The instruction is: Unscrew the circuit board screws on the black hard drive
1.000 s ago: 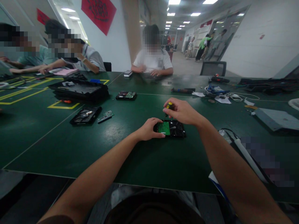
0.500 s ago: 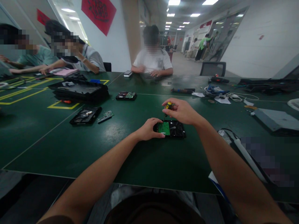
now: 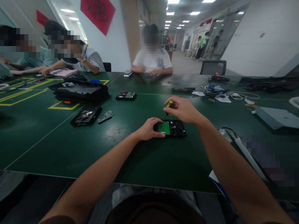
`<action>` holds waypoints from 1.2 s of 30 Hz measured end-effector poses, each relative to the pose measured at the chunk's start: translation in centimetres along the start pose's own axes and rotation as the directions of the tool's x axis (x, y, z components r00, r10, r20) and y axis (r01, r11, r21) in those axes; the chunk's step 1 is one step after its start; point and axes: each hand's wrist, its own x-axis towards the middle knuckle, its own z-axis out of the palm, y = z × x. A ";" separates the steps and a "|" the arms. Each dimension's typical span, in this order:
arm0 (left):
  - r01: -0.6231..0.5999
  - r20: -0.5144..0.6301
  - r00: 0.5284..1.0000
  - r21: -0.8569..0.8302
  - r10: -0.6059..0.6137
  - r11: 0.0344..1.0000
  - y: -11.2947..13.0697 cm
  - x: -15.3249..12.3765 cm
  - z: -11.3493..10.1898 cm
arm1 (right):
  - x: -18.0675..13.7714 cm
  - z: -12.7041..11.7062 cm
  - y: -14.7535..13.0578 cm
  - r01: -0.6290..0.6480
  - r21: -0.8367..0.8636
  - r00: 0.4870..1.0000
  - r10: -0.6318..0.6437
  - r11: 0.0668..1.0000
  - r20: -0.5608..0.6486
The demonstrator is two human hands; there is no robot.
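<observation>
A black hard drive (image 3: 174, 128) with a green circuit board facing up lies on the green table (image 3: 144, 155) in front of me. My left hand (image 3: 149, 129) grips the drive's left end, thumb on the board. My right hand (image 3: 183, 109) is closed round a small screwdriver (image 3: 168, 106) with a yellow and black handle. The tool stands nearly upright with its tip on the drive's far edge.
Another drive (image 3: 126, 95), an opened drive case (image 3: 86, 115) and a loose circuit board (image 3: 105, 116) lie to the left. A black tray (image 3: 79, 89) sits behind them. Cables and tools (image 3: 217, 91) lie at right. Three people sit at the far side.
My right hand and the screwdriver have shifted slightly, the handle turning between my fingers. The left hand and drive stay put.
</observation>
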 end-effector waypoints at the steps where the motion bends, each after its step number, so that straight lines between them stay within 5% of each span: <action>1: -0.003 -0.001 1.000 0.001 0.003 1.000 0.0 0.0 0.0 | 0.0 0.0 -0.1 0.004 -0.003 1.000 -0.004 1.000 0.003; 36: 0.031 0.010 0.999 -0.010 -0.031 0.999 0.2 0.1 0.1 | -0.2 -0.6 -1.0 0.042 -0.079 0.999 -0.040 0.996 0.025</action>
